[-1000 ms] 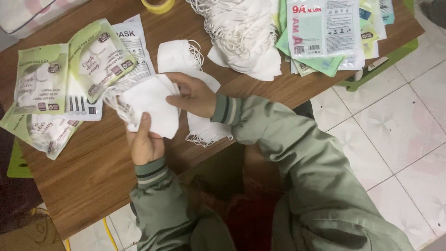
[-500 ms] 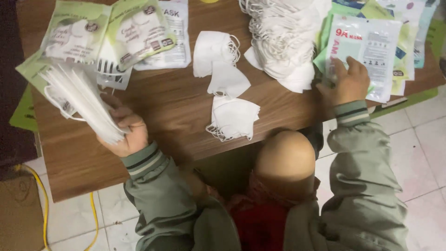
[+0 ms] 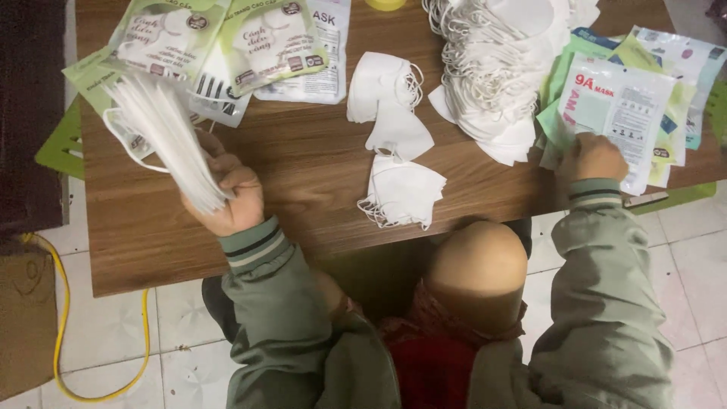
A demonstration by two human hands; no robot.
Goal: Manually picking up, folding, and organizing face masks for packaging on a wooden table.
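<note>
Two hands at work over a brown wooden surface (image 3: 303, 182), seen from above.

Left hand (image 3: 231, 198): closed around the lower end of a fanned stack of white face masks (image 3: 163, 136), held raised over the left edge of the surface, ear loops dangling to the left.

Right hand (image 3: 594, 157): fingers bent and pressed down on a flat printed pouch (image 3: 617, 113) at the top of a pile of empty pouches near the right edge; whether it pinches the pouch or only rests on it cannot be told.

Middle of the surface: three small bunches of folded white masks (image 3: 400, 189), the nearest one close to the near edge, the others behind it, touching or nearly so.

Far edge, right of middle: large loose heap of white masks (image 3: 492, 68), loops tangled, overlapping the pouch pile.

Far left corner: filled green-and-white packets (image 3: 216, 45), overlapping, a paler one beside them.

Floor: pale tiles, a yellow cable (image 3: 60, 318) at the left.

Progress, as judged: several packets look filled and set aside; one counted stack is in hand and a pouch is under the other hand, so this stack appears not yet bagged. The three bunches and the large heap remain loose, and many pouches remain empty: most of the lot seems left to do.
</note>
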